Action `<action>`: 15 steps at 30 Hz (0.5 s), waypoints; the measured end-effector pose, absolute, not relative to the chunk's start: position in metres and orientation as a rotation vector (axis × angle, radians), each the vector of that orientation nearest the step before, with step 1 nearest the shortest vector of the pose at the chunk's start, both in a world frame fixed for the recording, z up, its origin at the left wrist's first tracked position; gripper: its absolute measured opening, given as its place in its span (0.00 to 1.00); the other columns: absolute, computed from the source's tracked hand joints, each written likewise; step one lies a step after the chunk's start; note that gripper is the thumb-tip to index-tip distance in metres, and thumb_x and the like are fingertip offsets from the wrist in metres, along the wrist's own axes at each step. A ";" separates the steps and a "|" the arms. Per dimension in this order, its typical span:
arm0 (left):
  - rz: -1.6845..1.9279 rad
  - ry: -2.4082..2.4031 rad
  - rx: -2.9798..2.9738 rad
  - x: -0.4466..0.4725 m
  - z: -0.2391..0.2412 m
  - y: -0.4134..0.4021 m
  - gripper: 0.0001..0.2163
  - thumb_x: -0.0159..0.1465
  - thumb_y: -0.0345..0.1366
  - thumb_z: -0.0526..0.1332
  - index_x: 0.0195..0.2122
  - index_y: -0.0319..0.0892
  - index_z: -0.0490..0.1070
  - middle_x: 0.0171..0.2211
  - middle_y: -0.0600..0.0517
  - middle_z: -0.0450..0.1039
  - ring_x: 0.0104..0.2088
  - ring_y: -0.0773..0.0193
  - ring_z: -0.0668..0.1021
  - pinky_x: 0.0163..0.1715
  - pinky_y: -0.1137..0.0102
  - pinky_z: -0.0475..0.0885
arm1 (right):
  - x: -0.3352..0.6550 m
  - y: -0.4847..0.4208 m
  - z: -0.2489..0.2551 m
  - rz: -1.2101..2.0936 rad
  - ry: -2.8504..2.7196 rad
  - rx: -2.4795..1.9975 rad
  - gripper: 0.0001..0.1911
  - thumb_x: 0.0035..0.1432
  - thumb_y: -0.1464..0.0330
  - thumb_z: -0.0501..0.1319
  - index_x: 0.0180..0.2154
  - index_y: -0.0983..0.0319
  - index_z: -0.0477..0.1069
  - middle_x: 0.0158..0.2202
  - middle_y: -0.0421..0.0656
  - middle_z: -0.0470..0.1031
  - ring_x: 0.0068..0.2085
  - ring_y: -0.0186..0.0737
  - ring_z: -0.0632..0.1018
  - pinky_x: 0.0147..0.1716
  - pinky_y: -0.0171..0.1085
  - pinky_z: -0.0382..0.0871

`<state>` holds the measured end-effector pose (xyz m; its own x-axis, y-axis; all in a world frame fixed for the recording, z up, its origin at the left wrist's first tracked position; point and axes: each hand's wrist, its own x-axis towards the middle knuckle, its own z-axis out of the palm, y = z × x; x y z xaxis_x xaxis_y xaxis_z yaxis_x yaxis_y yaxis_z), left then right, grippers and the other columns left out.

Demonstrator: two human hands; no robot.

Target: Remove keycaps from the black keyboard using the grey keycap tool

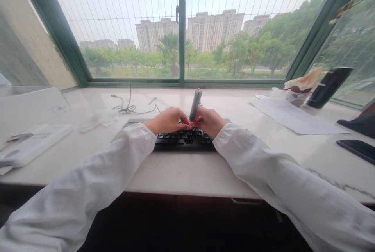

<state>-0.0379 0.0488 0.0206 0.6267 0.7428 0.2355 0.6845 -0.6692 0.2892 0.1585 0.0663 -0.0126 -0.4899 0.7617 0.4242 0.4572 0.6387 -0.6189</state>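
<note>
The keyboard (183,140) lies flat on the table (187,174), long side facing the person, and is the reference for all positions below. The left hand (168,120) and right hand (209,120) are over the keyboard, partly covering its keys, with their fingertips close together above its middle.

Right hand: fingers closed around the lower end of a grey rod (196,104). The rod rises above the keyboard, nearly upright, with its top tilted slightly to the right. Its lower tip cannot be made out.

Left hand: thumb and forefinger drawn nearly together at the keys, beside the lower end of the rod. Whether anything is pinched between them cannot be determined.

Left of the keyboard: clear wrap (99,119) nearby; a white device (38,142) and a white box (35,101) farther out.

Behind the keyboard, toward its left end: a coiled cable (129,108) and a small blue piece (152,100).

Right of the keyboard: a paper sheet (293,117); beyond it, a phone (359,149) and a leaning dark cylinder (329,88).
</note>
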 end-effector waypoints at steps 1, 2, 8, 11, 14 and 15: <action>0.503 1.182 2.673 -0.038 0.020 0.049 0.10 0.58 0.42 0.64 0.35 0.44 0.81 0.29 0.53 0.80 0.29 0.67 0.76 0.31 0.74 0.65 | 0.158 0.066 -0.011 0.557 -2.182 -0.949 0.10 0.48 0.73 0.65 0.32 0.60 0.64 0.26 0.36 0.73 0.28 0.35 0.76 0.27 0.32 0.67; 0.502 1.181 2.669 -0.038 0.020 0.049 0.10 0.58 0.42 0.64 0.34 0.43 0.81 0.28 0.52 0.80 0.28 0.67 0.76 0.30 0.74 0.65 | 0.158 0.065 -0.010 0.551 -2.201 -0.948 0.10 0.48 0.73 0.65 0.33 0.60 0.64 0.27 0.36 0.73 0.28 0.35 0.76 0.27 0.32 0.67; 0.513 1.176 2.627 -0.039 0.019 0.051 0.11 0.57 0.44 0.65 0.35 0.44 0.81 0.28 0.54 0.79 0.28 0.67 0.75 0.30 0.75 0.65 | 0.158 0.065 -0.009 0.501 -2.293 -0.901 0.10 0.52 0.73 0.63 0.33 0.60 0.61 0.28 0.37 0.73 0.32 0.37 0.78 0.30 0.32 0.66; 0.501 1.156 2.587 -0.040 0.019 0.052 0.11 0.57 0.44 0.64 0.35 0.44 0.81 0.29 0.54 0.79 0.29 0.67 0.76 0.31 0.75 0.65 | 0.159 0.065 -0.009 0.484 -2.328 -0.902 0.09 0.53 0.74 0.62 0.33 0.60 0.61 0.29 0.38 0.74 0.33 0.38 0.78 0.31 0.33 0.67; 0.490 1.170 2.582 -0.040 0.018 0.053 0.12 0.57 0.45 0.64 0.35 0.43 0.80 0.28 0.53 0.79 0.29 0.67 0.75 0.30 0.75 0.64 | 0.159 0.063 -0.007 0.470 -2.336 -0.915 0.09 0.54 0.74 0.61 0.34 0.60 0.61 0.30 0.39 0.75 0.34 0.38 0.79 0.32 0.33 0.68; 0.492 1.179 2.588 -0.040 0.017 0.054 0.13 0.57 0.46 0.64 0.34 0.43 0.80 0.28 0.53 0.79 0.28 0.67 0.75 0.30 0.74 0.64 | 0.159 0.061 -0.006 0.463 -2.335 -0.930 0.09 0.54 0.74 0.62 0.34 0.60 0.62 0.30 0.39 0.76 0.34 0.38 0.79 0.32 0.33 0.68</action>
<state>-0.0401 0.0536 0.0174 0.6145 0.7638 0.1975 0.6774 -0.6392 0.3641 0.1587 0.0613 -0.0061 -0.5902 0.7098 0.3845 0.5094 0.6970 -0.5047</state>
